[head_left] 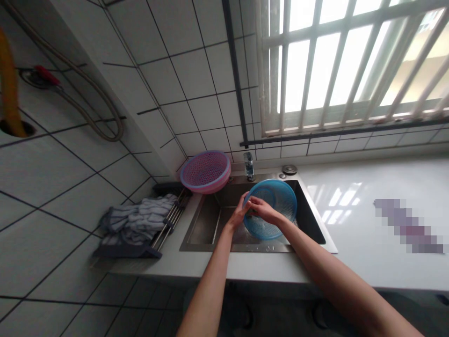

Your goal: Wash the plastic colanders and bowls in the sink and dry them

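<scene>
A blue plastic colander basket [277,206] is held tilted over the steel sink [205,224]. My left hand [240,213] grips its left rim from below. My right hand [262,209] reaches across inside the basket, fingers curled against its mesh near the rim. A pink plastic colander basket [206,171] sits tilted at the sink's back left corner, touching neither hand. The tap [249,165] stands behind the sink; no water is seen running.
A striped cloth [138,219] lies on a roll-up drying rack [168,220] left of the sink. The white counter [368,234] stretches to the right under a barred window [351,61]. Tiled walls, a hose [87,121] and a yellow pipe [9,89] are at left.
</scene>
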### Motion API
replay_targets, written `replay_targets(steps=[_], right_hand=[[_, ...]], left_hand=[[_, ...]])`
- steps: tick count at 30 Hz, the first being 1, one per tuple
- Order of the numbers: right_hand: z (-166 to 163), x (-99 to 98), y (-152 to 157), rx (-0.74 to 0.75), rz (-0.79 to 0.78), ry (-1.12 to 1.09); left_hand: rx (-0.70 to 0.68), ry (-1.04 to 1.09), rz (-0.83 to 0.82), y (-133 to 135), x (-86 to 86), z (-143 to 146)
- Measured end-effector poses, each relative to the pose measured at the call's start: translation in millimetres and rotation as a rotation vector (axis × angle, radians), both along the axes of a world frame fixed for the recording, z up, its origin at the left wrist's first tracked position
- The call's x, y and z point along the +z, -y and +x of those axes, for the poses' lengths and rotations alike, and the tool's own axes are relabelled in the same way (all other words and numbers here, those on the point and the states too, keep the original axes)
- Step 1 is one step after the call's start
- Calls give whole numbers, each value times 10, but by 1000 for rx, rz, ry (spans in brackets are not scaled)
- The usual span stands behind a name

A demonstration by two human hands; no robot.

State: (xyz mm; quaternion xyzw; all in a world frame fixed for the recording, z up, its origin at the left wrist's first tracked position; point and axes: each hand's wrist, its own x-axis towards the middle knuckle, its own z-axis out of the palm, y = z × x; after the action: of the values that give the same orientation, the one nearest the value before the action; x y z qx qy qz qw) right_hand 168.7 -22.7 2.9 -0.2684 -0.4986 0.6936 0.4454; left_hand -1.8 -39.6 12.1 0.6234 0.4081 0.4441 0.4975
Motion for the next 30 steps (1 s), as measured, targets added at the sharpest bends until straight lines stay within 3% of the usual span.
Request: replay_targets(steps=[2,4,9,11,13,18,21,23,27,28,30], right_hand=[[-113,-29,85,169,22,75],[-161,-31,94,172,18,79],[63,79,-179,-379,-114,-285],[180,120,-267,-459,-178,-375],[218,127,-263,-389,-214,-372],[-63,-6,21,36,-113,-70],[-196,-51,99,115,-33,25],[-165,-11,43,5,-24,-29],[52,136,-148,-400,-62,-232],[86,152,-166,-426,-56,-236],[84,134,-136,-328,6,-151]], left_hand=[[59,4,-7,-4,-4,-58],[72,6,-8,-9,5,-75],[-63,32,-23,-9,21,55],[-89,21,-55,-4,6,105],[-78,38,-82,3,-11,118],[65,142,-63,-1,-12,20],[104,119,-52,-23,-6,-16],[55,127,-78,-38,-13,-3],[-73,170,-142,-41,-43,59],[-88,183,-161,-40,-50,65],[-77,189,-172,-39,-63,53]])
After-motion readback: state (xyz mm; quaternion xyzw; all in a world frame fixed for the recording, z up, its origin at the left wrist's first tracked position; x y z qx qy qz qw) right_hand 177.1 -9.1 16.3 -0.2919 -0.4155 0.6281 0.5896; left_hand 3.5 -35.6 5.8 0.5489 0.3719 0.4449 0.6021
